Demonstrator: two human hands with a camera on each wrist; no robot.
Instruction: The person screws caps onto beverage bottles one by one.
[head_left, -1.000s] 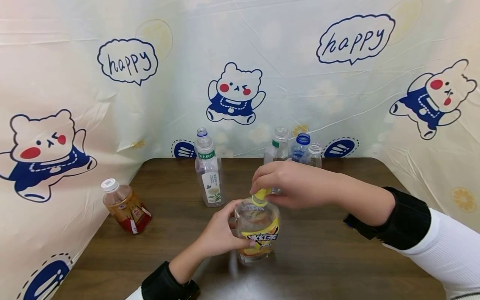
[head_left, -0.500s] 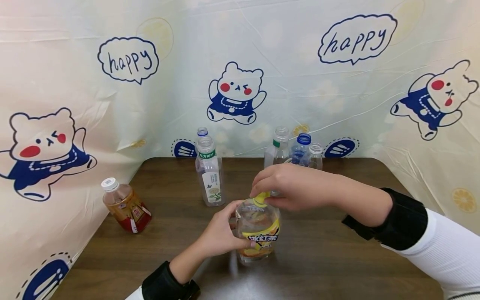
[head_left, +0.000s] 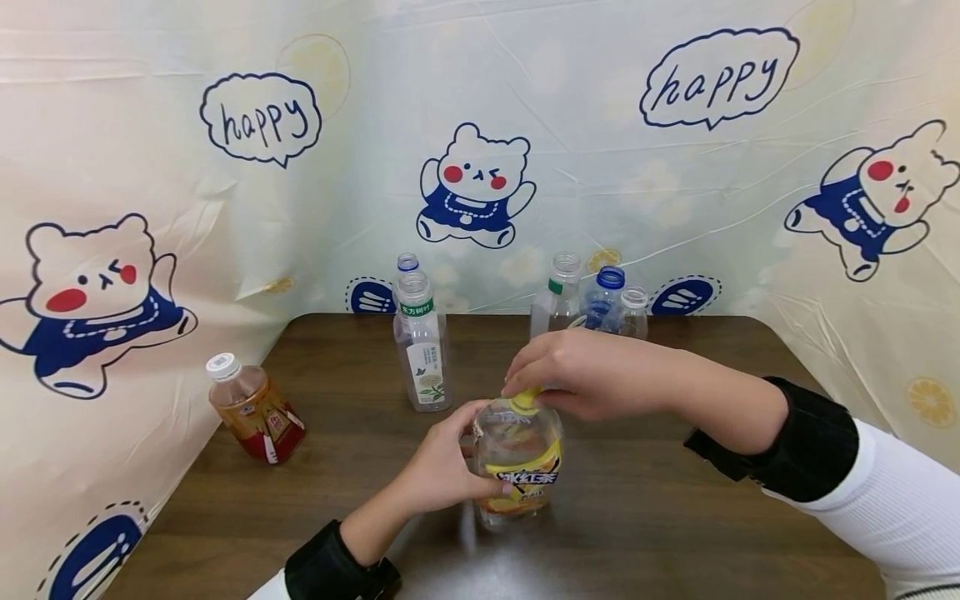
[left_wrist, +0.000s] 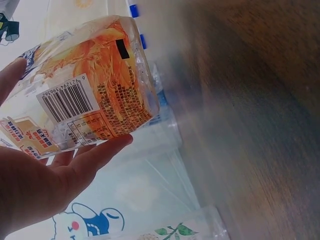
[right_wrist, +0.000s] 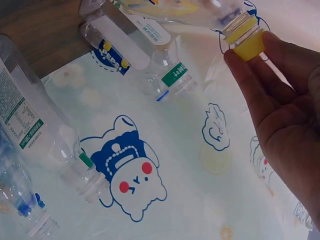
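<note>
Bottle (head_left: 519,458) is clasped in the left grip (head_left: 442,468) while its yellow cap (right_wrist: 250,47) is pinched by the right grip (head_left: 585,373), apparently for twisting, steady turning seemingly needed next.

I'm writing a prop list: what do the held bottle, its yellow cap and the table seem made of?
Bottle: probably clear plastic, glossy; it is see-through, with bright reflections.
Cap: likely opaque plastic, fairly matte, judging by its even yellow.
Table: wood or laminate, softly shiny; brown grain and a pale reflection show.

Head camera looks forward-down; close wrist cameras share the yellow-capped bottle (head_left: 523,454)
</note>
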